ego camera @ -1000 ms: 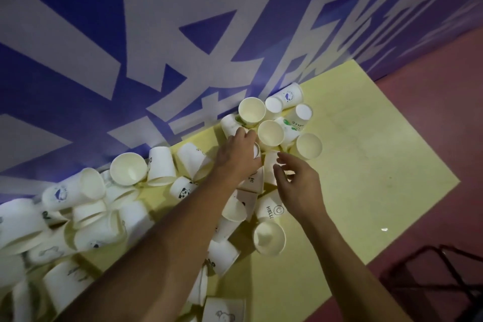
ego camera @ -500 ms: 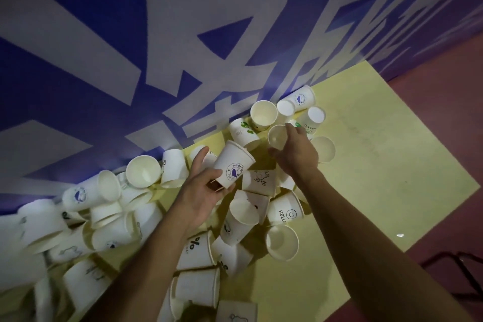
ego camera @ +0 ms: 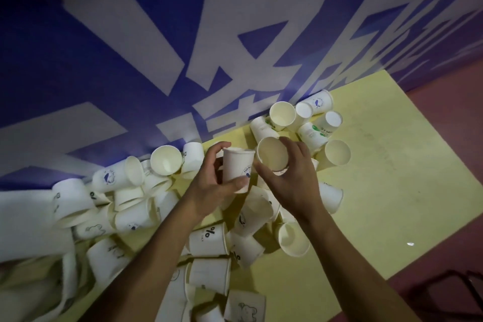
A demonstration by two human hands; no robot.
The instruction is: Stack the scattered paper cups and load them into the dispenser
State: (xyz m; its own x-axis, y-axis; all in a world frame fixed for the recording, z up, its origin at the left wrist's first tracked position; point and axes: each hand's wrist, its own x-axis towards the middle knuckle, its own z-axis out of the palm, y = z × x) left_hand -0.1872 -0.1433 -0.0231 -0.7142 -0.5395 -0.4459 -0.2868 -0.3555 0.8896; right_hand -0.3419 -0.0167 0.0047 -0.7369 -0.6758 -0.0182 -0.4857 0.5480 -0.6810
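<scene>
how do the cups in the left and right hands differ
The left cup is seen side-on; the right cup turns its open mouth to the camera. The left cup shows a blue logo, the right cup its cream inside. Both are white paper cups.

Cups (ego camera: pixel 209 239) lie scattered on table (ego camera: pixel 392 191) against wall (ego camera: pixel 130 47).

A single head-worn, wide-angle view looks steeply down and forward onto the yellow bench (ego camera: pixel 392 191), facing the blue-and-white wall (ego camera: pixel 130 34) behind the bench. It sits close. Both forearms enter from the bottom edge. The left hand (ego camera: pixel 211 185), gripping a printed cup (ego camera: pixel 239 167), and the right hand (ego camera: pixel 295 180), gripping a tilted cup (ego camera: pixel 273 154), meet mid-frame above the bench. Red floor (ego camera: pixel 457 117) shows right of the bench.
</scene>
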